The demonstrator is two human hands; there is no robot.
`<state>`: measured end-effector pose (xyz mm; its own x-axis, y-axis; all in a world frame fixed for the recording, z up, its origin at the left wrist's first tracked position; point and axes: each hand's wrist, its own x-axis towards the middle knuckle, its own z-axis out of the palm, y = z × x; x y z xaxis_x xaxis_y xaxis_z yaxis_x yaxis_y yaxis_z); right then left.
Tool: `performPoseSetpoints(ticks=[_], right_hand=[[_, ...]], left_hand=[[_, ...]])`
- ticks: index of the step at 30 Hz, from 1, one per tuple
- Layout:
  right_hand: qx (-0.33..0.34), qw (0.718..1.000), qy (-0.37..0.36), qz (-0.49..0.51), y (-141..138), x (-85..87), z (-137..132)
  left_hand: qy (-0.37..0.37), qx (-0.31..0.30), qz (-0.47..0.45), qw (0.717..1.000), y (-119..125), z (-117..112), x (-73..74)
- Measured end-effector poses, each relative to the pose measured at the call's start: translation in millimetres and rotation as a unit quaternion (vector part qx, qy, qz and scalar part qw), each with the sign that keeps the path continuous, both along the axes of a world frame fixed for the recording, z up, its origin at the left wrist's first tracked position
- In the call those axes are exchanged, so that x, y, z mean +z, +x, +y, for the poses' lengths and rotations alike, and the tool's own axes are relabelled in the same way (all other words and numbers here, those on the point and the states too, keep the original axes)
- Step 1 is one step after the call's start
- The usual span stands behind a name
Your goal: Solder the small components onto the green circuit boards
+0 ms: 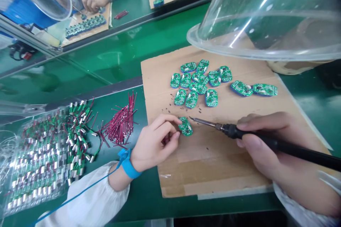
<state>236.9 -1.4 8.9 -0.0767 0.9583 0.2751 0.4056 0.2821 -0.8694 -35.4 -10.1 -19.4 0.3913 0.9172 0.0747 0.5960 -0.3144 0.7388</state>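
My left hand (157, 142) pinches a small green circuit board (185, 126) by its left edge, against a cardboard sheet (213, 170). My right hand (266, 142) grips a black soldering iron (247, 138) like a pen. The iron's metal tip (203, 122) points at the held board and stops a short gap from it. Beyond my fingers, several similar green circuit boards (198, 83) lie on the cardboard in a loose cluster. Small dark specks (170, 104) are scattered on the cardboard below them.
Left of the cardboard lie a bundle of red wires (121, 120) and a clear tray (39, 159) of green-wired parts. A blue wrist strap (129, 163) circles my left wrist. A clear plastic dome (266, 17) hangs above. A co-worker's hand (93, 0) works across the green bench.
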Motion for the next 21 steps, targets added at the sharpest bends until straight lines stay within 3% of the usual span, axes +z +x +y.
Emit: performPoseSetpoints(ticks=[13,21], right_hand=[[0.057,0.998,0.026,-0.014,8.3,-22.5,1.1],[0.075,0.997,0.023,-0.025,6.3,-18.8,2.2]], left_hand=[[-0.001,-0.001,-0.012,1.0,0.6,-0.1,-0.7],[0.002,-0.002,-0.007,1.0,0.8,0.6,0.9]])
